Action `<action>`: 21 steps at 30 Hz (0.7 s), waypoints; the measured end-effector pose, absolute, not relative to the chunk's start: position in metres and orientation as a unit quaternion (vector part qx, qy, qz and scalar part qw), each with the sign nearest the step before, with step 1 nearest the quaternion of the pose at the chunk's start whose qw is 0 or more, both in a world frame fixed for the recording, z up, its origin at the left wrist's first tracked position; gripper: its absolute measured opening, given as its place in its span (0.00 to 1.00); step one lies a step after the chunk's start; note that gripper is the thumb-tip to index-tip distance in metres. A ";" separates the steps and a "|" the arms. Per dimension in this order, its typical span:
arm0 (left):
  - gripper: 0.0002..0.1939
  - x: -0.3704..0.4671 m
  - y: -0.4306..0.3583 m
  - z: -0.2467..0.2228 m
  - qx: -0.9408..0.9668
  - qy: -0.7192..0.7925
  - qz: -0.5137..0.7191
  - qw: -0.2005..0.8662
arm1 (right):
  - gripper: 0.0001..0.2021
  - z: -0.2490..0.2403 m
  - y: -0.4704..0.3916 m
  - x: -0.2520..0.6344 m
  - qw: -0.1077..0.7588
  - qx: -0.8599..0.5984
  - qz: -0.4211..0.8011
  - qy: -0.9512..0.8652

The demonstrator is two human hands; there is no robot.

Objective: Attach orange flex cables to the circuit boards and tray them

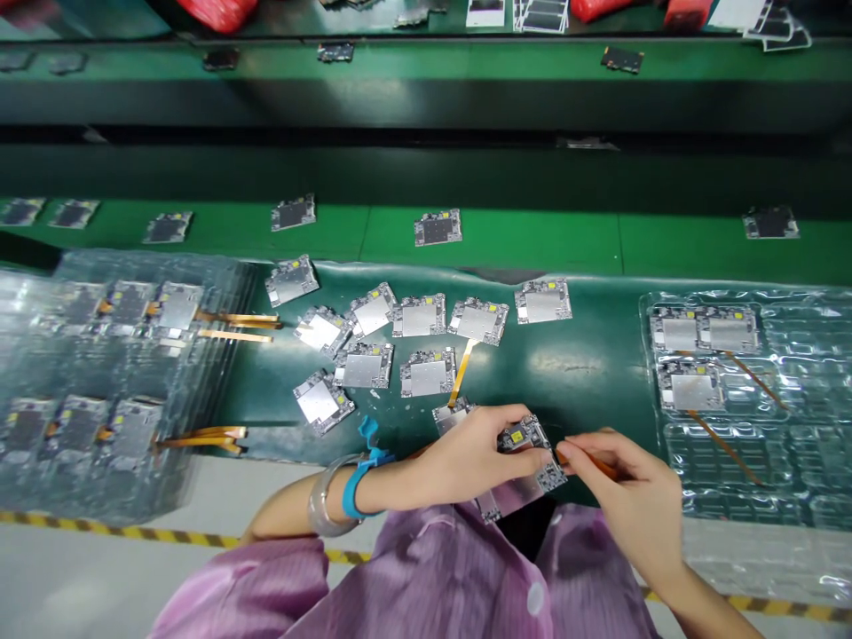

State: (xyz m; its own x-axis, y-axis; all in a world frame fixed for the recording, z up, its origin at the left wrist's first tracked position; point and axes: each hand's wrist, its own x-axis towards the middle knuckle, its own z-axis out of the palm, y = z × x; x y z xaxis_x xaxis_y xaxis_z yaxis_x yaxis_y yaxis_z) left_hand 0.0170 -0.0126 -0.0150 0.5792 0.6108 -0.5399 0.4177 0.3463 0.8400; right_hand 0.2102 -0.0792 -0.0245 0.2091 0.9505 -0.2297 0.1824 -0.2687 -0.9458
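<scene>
My left hand (483, 453) grips a circuit board (523, 493) with a silver plate, held tilted over the near table edge. At the board's right edge, my right hand (632, 484) pinches an orange flat ribbon cable (603, 465); whether its end sits in the connector I cannot tell. Partly behind my left hand another board (453, 414) lies on the table, and a ribbon cable (462, 373) stretches above it to a board (479, 320). Several more silver-plated boards (428, 373) are spread to the left and beyond.
A clear plastic tray (778, 444) at right holds boards with ribbon cables. Stacked clear trays (226, 355) at left hold boards and bundled cables (206, 437). Beyond the table, a green conveyor belt (532, 235) carries spaced boards; a shelf with red bags (219, 11) is above.
</scene>
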 end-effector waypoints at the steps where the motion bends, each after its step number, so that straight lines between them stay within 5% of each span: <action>1: 0.13 0.017 -0.013 -0.016 0.565 0.450 0.069 0.689 | 0.03 -0.025 -0.079 0.211 0.416 -0.649 0.467 -0.434; 21: 0.13 0.014 -0.005 -0.009 0.571 0.419 0.009 0.705 | 0.09 -0.029 -0.085 0.224 0.318 -0.619 0.584 -0.418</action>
